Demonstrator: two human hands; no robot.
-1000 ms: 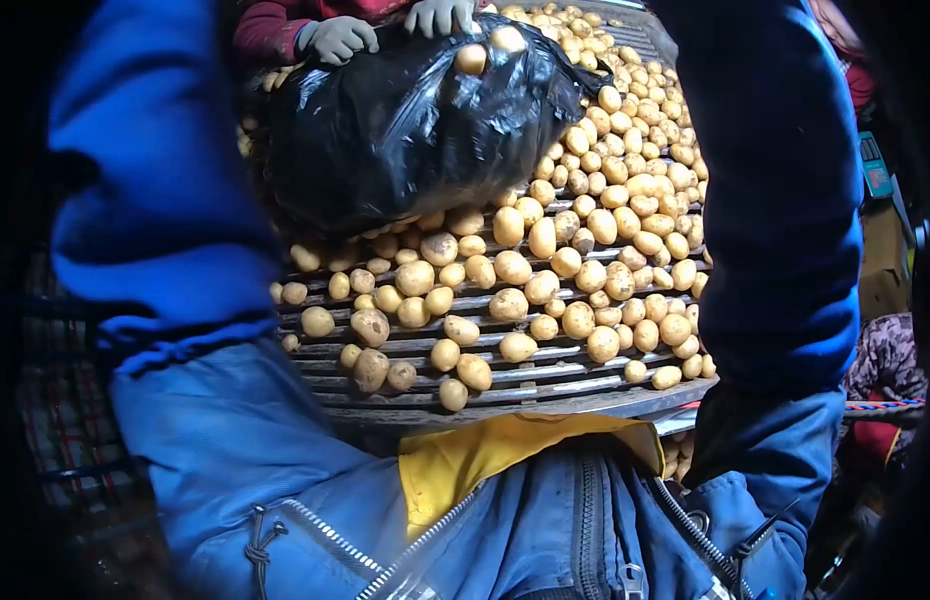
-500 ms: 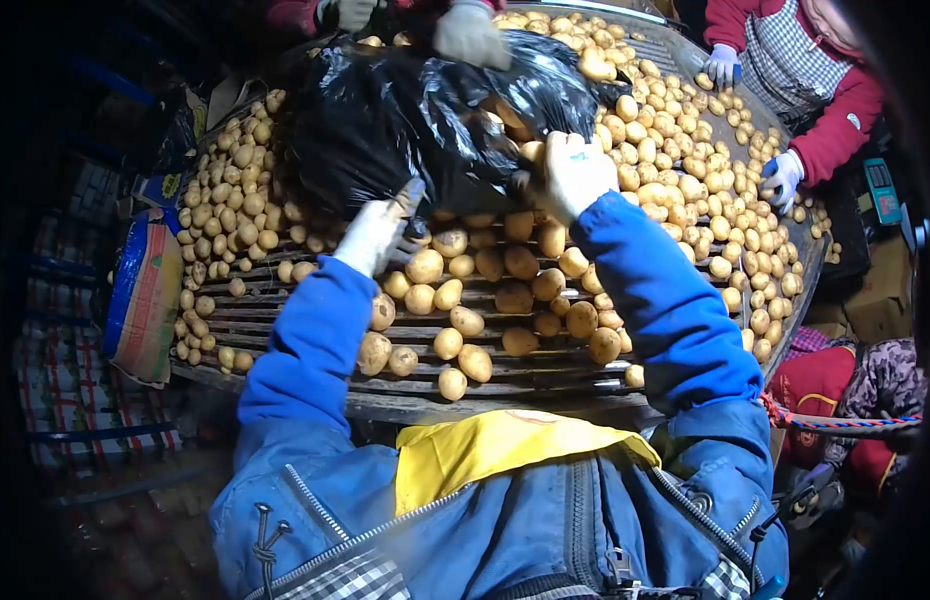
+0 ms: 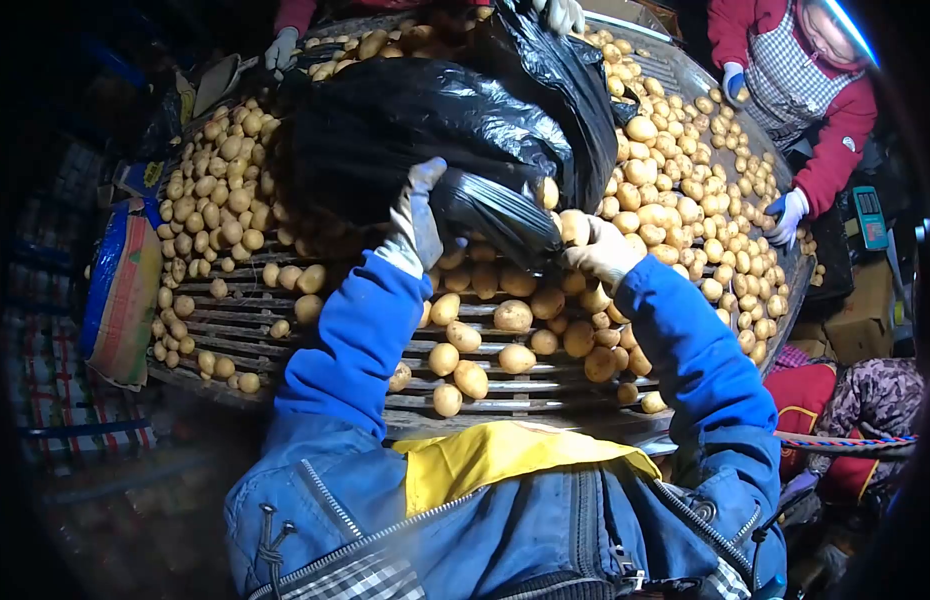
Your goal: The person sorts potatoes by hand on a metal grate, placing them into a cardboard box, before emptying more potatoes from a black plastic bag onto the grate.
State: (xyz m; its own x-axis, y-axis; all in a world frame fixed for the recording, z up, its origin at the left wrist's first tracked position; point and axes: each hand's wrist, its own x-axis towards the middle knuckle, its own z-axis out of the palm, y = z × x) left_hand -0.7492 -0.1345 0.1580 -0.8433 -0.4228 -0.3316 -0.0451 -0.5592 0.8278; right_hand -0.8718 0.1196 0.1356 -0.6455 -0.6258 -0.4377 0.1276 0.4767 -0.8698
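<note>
A large black plastic bag (image 3: 425, 125) lies over the potatoes on the slatted table (image 3: 315, 375), its near side bunched up. My left hand (image 3: 417, 215), in a pale work glove, grips the bag's near edge with the fingers pointing away from me. My right hand (image 3: 602, 252), gloved too, is closed on the gathered bag edge at the right. A potato (image 3: 575, 228) shows right at its fingertips; whether the fingers touch it is hard to tell. Loose potatoes (image 3: 470, 378) lie on the slats below my hands. What the bag holds is mostly hidden.
Across the table a co-worker's gloved hand (image 3: 560, 14) holds up the bag's far part. Another person (image 3: 800, 75) at the right handles potatoes. Potato heaps (image 3: 220, 180) spread left and right. A woven sack (image 3: 125, 300) stands at the left edge; a cardboard box (image 3: 860, 310) sits right.
The bag's far right part has been pulled upward by the co-worker. My left hand has shifted right, and my right hand has come lower and a little right, closing the bag's opening.
</note>
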